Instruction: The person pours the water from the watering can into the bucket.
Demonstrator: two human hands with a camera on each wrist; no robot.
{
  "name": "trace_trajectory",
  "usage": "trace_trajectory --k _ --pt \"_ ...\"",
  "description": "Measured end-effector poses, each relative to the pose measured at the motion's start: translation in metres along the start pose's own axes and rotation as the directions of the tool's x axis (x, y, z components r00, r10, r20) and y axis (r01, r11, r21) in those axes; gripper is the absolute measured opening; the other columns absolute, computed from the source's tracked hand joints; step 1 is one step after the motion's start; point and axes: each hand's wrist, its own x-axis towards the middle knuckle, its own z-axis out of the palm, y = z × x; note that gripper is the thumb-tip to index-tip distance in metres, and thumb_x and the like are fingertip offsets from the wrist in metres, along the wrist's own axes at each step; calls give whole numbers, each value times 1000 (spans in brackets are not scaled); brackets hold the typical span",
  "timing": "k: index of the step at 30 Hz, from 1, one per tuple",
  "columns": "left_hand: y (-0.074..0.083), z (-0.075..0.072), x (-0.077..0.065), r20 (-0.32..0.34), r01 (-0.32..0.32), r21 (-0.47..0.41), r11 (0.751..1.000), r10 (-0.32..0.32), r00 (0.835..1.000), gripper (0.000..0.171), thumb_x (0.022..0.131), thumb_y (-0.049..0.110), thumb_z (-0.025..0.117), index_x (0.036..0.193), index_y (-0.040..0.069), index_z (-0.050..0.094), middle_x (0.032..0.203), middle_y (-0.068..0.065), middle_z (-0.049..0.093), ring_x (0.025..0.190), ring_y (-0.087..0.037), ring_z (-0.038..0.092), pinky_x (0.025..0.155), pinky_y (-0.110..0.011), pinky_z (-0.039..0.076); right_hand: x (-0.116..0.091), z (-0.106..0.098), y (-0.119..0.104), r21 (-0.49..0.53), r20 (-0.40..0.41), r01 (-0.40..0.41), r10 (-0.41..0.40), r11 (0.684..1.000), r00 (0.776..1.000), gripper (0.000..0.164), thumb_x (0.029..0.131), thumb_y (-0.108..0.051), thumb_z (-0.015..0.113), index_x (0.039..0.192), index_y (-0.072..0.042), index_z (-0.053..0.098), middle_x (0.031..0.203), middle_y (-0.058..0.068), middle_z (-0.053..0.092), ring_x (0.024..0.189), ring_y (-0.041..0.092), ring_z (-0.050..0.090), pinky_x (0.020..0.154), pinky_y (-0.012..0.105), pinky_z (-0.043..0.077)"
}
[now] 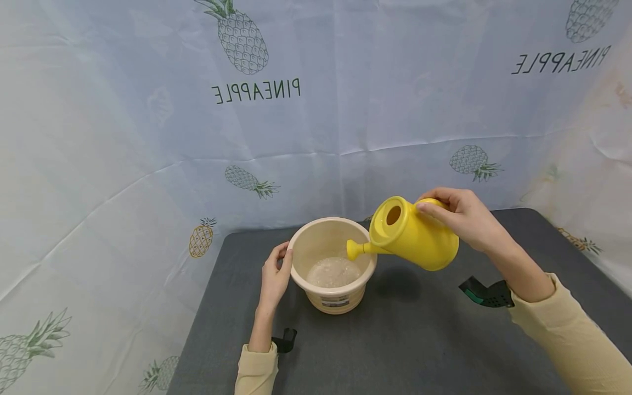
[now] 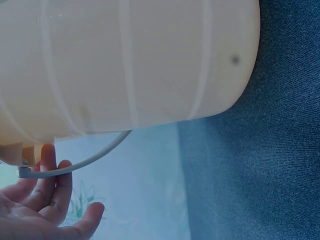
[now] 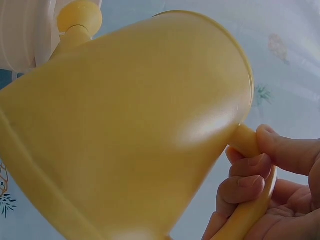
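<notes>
A cream plastic bucket (image 1: 340, 236) stands upright on the dark table, with frothy water (image 1: 333, 272) in its bottom. My left hand (image 1: 275, 277) holds its left rim. In the left wrist view, the fingers of the left hand (image 2: 45, 210) curl by the lug of the bucket's thin pale handle (image 2: 95, 157). My right hand (image 1: 466, 219) grips the handle of a yellow watering can (image 1: 424, 241), tilted left with its round spout head (image 1: 353, 249) over the bucket's opening. The right wrist view shows fingers and thumb wrapped round the can's handle (image 3: 245, 212). No stream from the spout can be made out.
The dark grey table (image 1: 395, 351) runs beneath both arms. A pale curtain (image 1: 395, 99) printed with pineapples hangs behind and to both sides. Black straps (image 1: 486, 293) sit at the wrists.
</notes>
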Motion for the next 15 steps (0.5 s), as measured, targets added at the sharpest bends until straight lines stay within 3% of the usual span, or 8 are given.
trace_trajectory --k 15 --pt "-1 0 1 7 6 -7 1000 -6 1000 35 91 29 48 119 8 53 98 -16 59 77 -34 58 57 -28 46 3 1 -1 -13 7 2 -2 1000 1000 20 89 -19 54 97 -2 61 84 8 62 64 19 54 56 27 47"
